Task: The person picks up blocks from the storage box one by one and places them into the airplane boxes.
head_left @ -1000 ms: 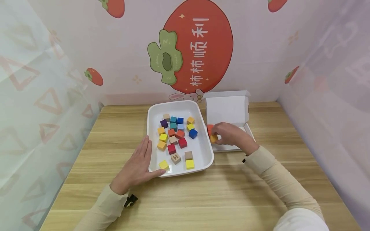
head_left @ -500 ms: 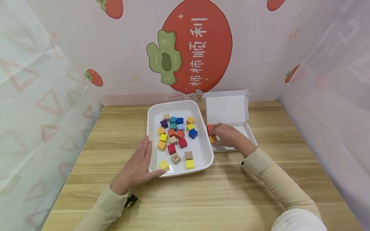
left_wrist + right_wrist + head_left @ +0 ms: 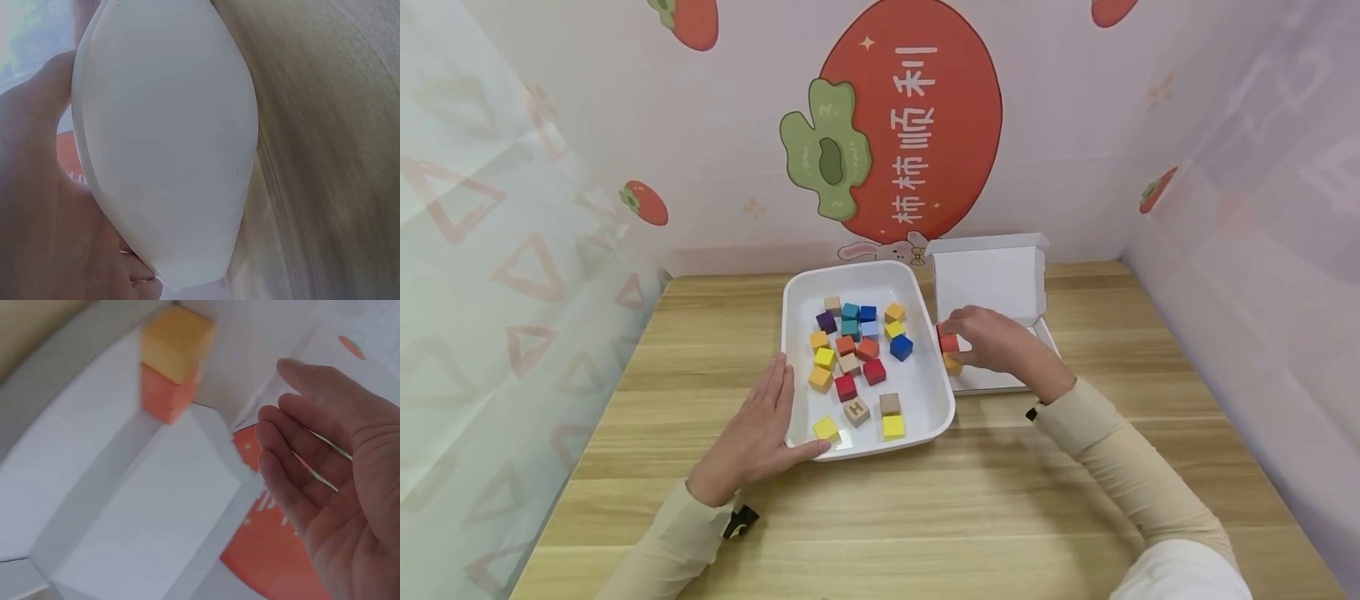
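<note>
My left hand (image 3: 752, 442) rests on the near-left corner of a white tray (image 3: 931, 404), fingers straight along its left rim, thumb on the near rim. The tray holds several coloured wooden cubes. In the left wrist view its outer wall (image 3: 169, 144) fills the middle. My right hand (image 3: 1000, 346) hovers over an open white cardboard box (image 3: 988, 287) right of the tray. The right wrist view shows that hand with loosely bent fingers, apart from an orange-yellow cube (image 3: 178, 344) and an orange-red cube (image 3: 164, 394), side by side at the box's end.
The wooden table (image 3: 925, 525) carries the tray and box side by side near the back wall (image 3: 730, 150). The box's raised lid leans back near this printed wall. Fabric walls stand on both sides.
My right hand has let go of the orange-yellow cube beside the orange-red one and lifted slightly. My left hand and the tray have stayed in place.
</note>
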Tool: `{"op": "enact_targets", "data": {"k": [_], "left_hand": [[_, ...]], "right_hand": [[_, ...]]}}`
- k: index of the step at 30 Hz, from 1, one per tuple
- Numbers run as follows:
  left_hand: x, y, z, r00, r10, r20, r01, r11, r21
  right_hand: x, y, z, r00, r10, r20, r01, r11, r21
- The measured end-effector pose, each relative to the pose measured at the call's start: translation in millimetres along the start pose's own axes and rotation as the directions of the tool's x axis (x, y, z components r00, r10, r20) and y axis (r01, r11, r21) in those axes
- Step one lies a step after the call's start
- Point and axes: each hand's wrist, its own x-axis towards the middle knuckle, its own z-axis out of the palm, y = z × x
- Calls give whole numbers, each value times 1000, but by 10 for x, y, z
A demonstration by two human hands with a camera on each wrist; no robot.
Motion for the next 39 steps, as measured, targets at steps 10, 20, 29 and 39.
{"op": "enact_targets", "data": {"k": [10, 20, 29, 39], "left_hand": [[15, -6, -17, 1000, 11, -15, -11, 1000, 6], [27, -8, 4, 1000, 5, -1, -5, 1000, 6], [17, -9, -2, 1000, 5, -8, -5, 1000, -1], [8, -10, 3, 1000, 9, -5, -9, 1000, -6]], "right_hand": [[114, -375, -68, 992, -73, 102, 55, 985, 163], [245, -526, 280, 966, -135, 221, 83, 970, 228], [278, -575, 538, 958, -172, 228, 129, 973, 193], [290, -595, 582, 964, -155, 217, 107, 970, 219]]}}
